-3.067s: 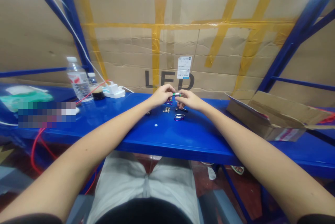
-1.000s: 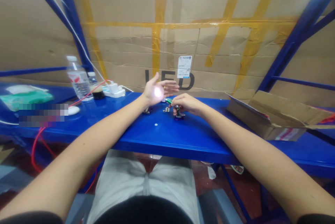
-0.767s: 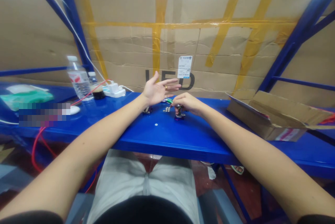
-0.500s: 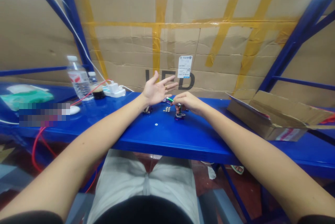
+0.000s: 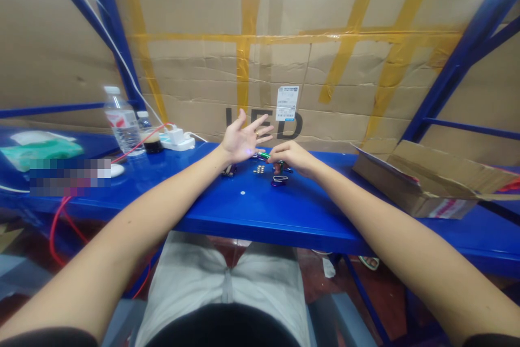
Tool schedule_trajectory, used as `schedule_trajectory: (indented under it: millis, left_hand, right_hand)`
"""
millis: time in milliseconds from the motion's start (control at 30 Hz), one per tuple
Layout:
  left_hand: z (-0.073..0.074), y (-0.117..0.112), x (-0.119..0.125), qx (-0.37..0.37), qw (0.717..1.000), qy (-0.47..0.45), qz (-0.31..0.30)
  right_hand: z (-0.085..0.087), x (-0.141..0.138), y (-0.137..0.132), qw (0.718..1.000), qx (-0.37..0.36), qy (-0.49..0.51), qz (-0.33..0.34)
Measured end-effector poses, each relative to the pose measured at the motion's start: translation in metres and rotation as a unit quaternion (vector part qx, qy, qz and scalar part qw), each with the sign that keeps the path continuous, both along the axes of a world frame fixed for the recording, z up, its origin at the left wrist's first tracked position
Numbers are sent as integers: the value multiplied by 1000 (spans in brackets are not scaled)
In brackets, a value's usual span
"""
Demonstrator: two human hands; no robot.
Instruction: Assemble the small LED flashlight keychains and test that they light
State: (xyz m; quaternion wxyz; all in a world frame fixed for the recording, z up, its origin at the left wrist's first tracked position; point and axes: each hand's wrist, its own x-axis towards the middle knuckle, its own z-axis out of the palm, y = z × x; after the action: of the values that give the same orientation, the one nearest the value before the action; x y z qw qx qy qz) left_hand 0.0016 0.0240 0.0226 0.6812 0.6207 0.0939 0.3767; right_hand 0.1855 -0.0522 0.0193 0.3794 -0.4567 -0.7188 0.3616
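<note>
My left hand is held palm up above the table with its fingers spread, and nothing rests in it. A bluish-purple spot of light falls on its palm. My right hand pinches a small green flashlight, its tip pointing at the left palm. Beneath the right hand lies a purple flashlight with a pale cord loop. Several small silver button cells sit grouped between the hands. Dark slim pieces lie under the left wrist, partly hidden by it.
An open cardboard box stands on the right of the blue table. At left are a water bottle, a small dark-liquid bottle and a power strip. A large cardboard sheet rises behind.
A bluish-purple light spot now shows on my left palm. The right hand has shifted very slightly; the left fingers have moved a little.
</note>
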Motion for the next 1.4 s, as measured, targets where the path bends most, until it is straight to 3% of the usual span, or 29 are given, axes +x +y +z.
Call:
schedule_trajectory:
  millis: [300,1400]
  left_hand:
    - [2,-6,0,-1,1000,6,4]
    - [-1,-1,1,-5,1000,11,-19]
  right_hand:
    - [-2,2,3,1000,22,6,1]
    - [-2,-2,1,999,-16,25,-42]
